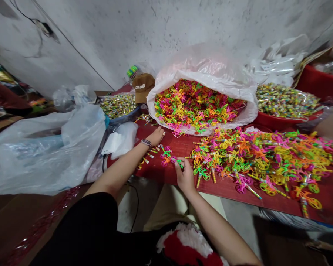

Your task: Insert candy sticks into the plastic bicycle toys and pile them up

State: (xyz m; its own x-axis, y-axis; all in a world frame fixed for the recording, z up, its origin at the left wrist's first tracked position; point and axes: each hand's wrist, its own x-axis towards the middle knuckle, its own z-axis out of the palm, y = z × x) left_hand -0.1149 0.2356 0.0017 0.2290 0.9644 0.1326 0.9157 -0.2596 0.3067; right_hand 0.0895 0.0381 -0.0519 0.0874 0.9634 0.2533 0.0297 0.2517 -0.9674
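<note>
My left hand (pixel 156 136), with a dark fitness band on its wrist, rests over the red tabletop (pixel 170 146). Its fingers are bent together, and a small pale tip shows at them; I cannot make out what it is. My right hand (pixel 185 176) pinches a small green plastic bicycle (pixel 180 162) between thumb and fingers. Just left of it lie pink and green plastic bicycles (pixel 166 155). Several short patterned candy tubes (pixel 148 159) lie below my left wrist. To the right spreads a big heap of plastic bicycles with tubes attached (pixel 266 155).
A large white sack (pixel 251 99) lies open at the back, full of coloured plastic pieces. A red tub (pixel 269 120) and a blue tub (pixel 127 117) hold wrapped tubes. A brown cap (pixel 143 88) is beside the sack. Plastic bags (pixel 44 147) cover the left side.
</note>
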